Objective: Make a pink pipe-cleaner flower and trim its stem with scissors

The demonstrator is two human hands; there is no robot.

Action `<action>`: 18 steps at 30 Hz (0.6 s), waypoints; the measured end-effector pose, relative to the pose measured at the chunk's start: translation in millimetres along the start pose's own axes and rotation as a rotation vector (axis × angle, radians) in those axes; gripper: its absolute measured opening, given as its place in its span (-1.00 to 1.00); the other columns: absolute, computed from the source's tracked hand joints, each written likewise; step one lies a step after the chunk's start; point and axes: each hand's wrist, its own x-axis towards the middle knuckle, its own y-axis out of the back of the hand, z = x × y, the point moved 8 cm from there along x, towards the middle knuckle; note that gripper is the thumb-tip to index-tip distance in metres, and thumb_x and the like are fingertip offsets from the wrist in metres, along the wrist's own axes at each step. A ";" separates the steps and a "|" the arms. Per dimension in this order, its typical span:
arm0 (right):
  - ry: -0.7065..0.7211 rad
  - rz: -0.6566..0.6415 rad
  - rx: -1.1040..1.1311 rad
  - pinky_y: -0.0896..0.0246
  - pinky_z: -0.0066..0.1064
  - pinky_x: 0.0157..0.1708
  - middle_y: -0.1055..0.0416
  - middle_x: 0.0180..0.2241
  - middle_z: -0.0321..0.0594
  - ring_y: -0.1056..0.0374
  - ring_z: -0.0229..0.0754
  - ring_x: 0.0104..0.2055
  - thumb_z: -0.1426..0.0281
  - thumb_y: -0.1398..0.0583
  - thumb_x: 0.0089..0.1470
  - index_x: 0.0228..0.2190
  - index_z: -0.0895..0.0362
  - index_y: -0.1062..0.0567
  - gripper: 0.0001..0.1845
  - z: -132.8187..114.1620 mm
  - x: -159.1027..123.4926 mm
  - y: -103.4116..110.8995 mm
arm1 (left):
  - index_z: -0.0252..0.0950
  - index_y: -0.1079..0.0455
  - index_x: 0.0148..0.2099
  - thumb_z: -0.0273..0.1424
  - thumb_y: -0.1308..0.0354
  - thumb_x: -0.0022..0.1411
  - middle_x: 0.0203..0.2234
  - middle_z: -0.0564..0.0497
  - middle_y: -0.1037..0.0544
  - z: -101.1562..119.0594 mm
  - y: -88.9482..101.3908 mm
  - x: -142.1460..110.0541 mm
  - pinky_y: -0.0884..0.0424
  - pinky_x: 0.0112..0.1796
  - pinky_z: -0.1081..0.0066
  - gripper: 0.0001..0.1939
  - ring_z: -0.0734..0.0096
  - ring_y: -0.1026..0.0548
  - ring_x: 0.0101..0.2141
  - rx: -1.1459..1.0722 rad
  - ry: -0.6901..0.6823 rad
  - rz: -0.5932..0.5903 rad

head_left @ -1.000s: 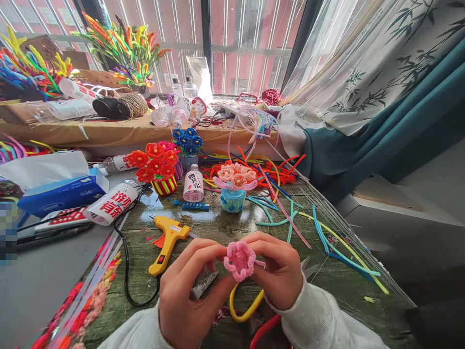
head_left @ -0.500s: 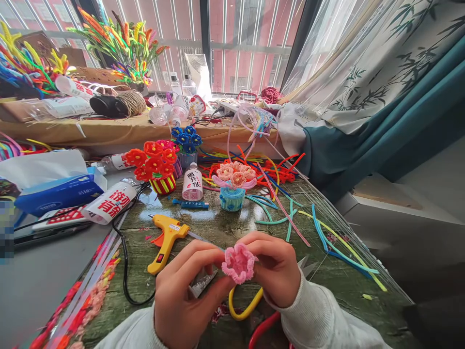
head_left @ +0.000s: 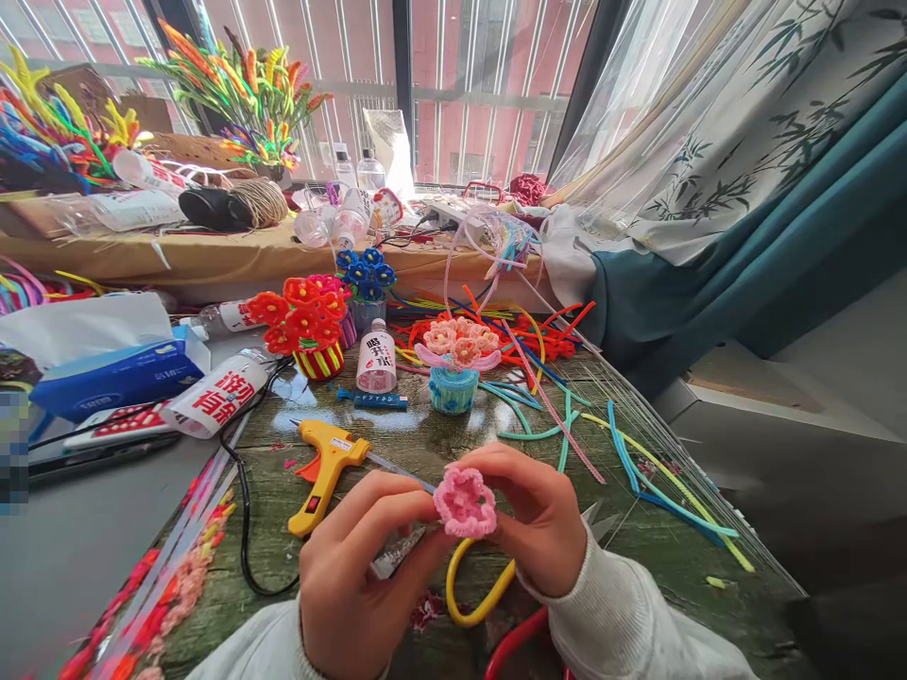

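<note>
A pink pipe-cleaner flower is held low in the middle of the view, above the green table. My left hand pinches its left side with thumb and forefinger. My right hand curls round its right side and back, fingers closed on it. Both wrists wear white sleeves. Under the hands lie yellow-handled scissors and a red loop. A yellow glue gun lies just left of my left hand.
Finished flower pots stand behind: red, blue, pink in a blue pot. A small bottle, loose pipe cleaners, a tissue pack, a black cord. Curtains hang at the right.
The flower has been turned and lifted slightly between both hands; my right fingers have shifted higher round it. Nothing else has moved.
</note>
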 end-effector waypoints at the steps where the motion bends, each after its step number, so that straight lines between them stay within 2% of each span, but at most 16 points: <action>1: -0.003 0.004 -0.003 -0.29 -0.44 -0.24 -0.53 -0.28 -0.23 -0.40 -0.21 -0.26 0.35 -0.32 0.04 -0.17 0.00 -0.57 -0.74 0.5 -0.2 0.2 | -0.32 -0.41 -0.26 -0.61 -0.20 0.15 -0.44 0.06 -0.50 2.0 0.1 0.9 -0.40 -0.42 0.61 -0.88 0.59 -0.44 -0.46 0.016 -0.016 0.001; 5: -0.008 0.027 -0.018 -0.27 -0.48 -0.24 -0.56 -0.30 -0.28 -0.41 -0.25 -0.29 0.42 -0.32 0.03 -0.18 -0.01 -0.57 -0.74 0.5 -2.0 0.1 | -0.32 -0.42 -0.25 -0.61 -0.19 0.16 -0.41 0.07 -0.51 8.6 -1.5 2.7 -0.41 -0.35 0.62 -0.87 0.60 -0.48 -0.42 0.058 -0.071 -0.003; 12: -0.006 0.083 -0.115 -0.27 -0.49 -0.26 -0.56 -0.34 -0.32 -0.40 -0.26 -0.33 0.47 -0.33 -0.02 -0.22 0.00 -0.56 -0.73 -1.8 -5.5 4.0 | -0.30 -0.41 -0.23 -0.52 -0.24 0.15 -0.41 0.09 -0.52 9.7 -1.6 0.6 -0.41 -0.30 0.62 -0.89 0.59 -0.50 -0.39 0.124 -0.069 0.020; 18: -0.008 0.050 -0.157 -0.27 -0.46 -0.24 -0.56 -0.30 -0.27 -0.41 -0.23 -0.29 0.44 -0.33 -0.01 -0.22 0.04 -0.55 -0.76 -3.5 -3.5 0.8 | -0.30 -0.40 -0.24 -0.55 -0.22 0.16 -0.42 0.09 -0.50 6.3 0.4 1.2 -0.41 -0.37 0.62 -0.88 0.60 -0.47 -0.42 0.049 -0.032 0.032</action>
